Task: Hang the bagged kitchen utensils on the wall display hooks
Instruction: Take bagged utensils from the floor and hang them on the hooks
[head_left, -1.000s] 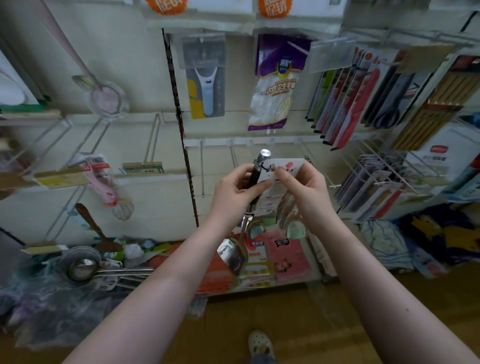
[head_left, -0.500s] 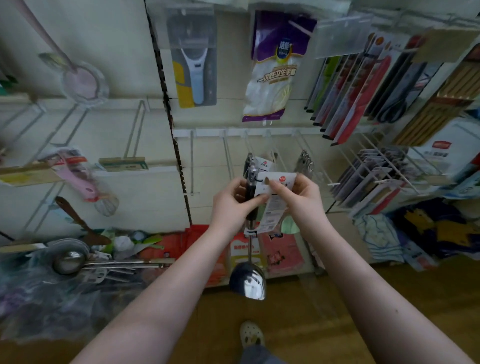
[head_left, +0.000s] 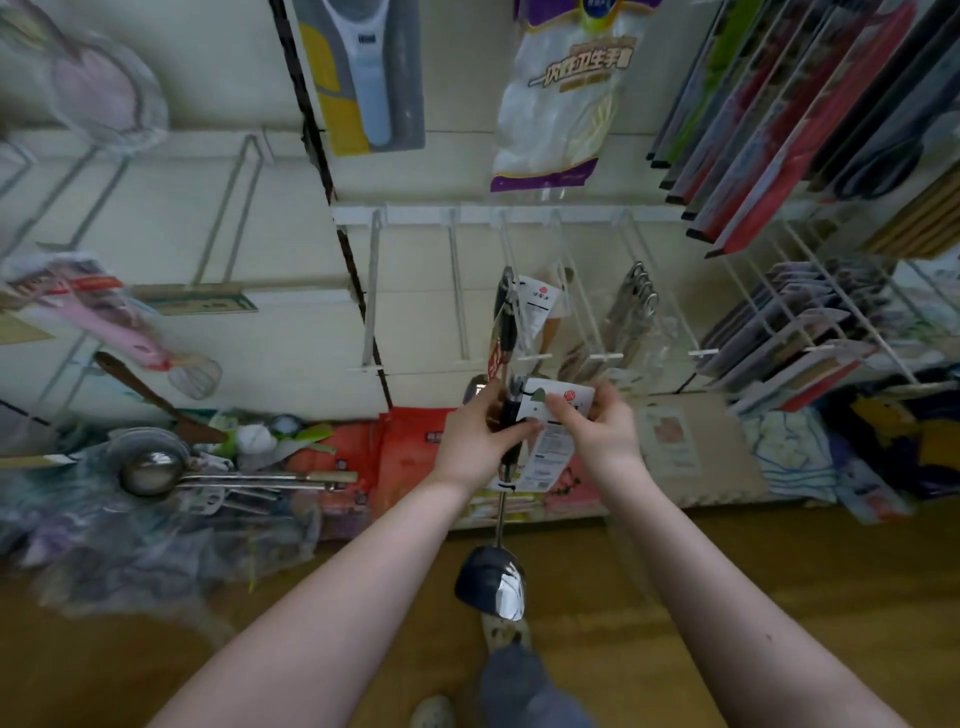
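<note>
A steel ladle (head_left: 493, 577) with a black handle hangs bowl-down between my hands. My left hand (head_left: 475, 439) grips its handle near the top. My right hand (head_left: 597, 426) pinches the white paper label (head_left: 550, 441) tied to that handle. Straight above, white wall hooks (head_left: 530, 291) stick out from a rail; one holds another labelled ladle (head_left: 511, 312), and the hook to its right carries several bagged metal utensils (head_left: 631, 312). The held ladle's top sits just below the hook tips, apart from them.
A loose pile of ladles and strainers (head_left: 156, 470) lies on the low shelf at left. Red packets (head_left: 405, 457) and a cardboard box (head_left: 691, 447) sit below the hooks. Packed cutting boards (head_left: 789, 119) hang upper right. My shoe (head_left: 498, 631) stands on the wooden floor.
The view has tilted down and closer to the hooks. My hands have sunk lower in the frame, and the ladle now hangs fully upright with its bowl near the floor.
</note>
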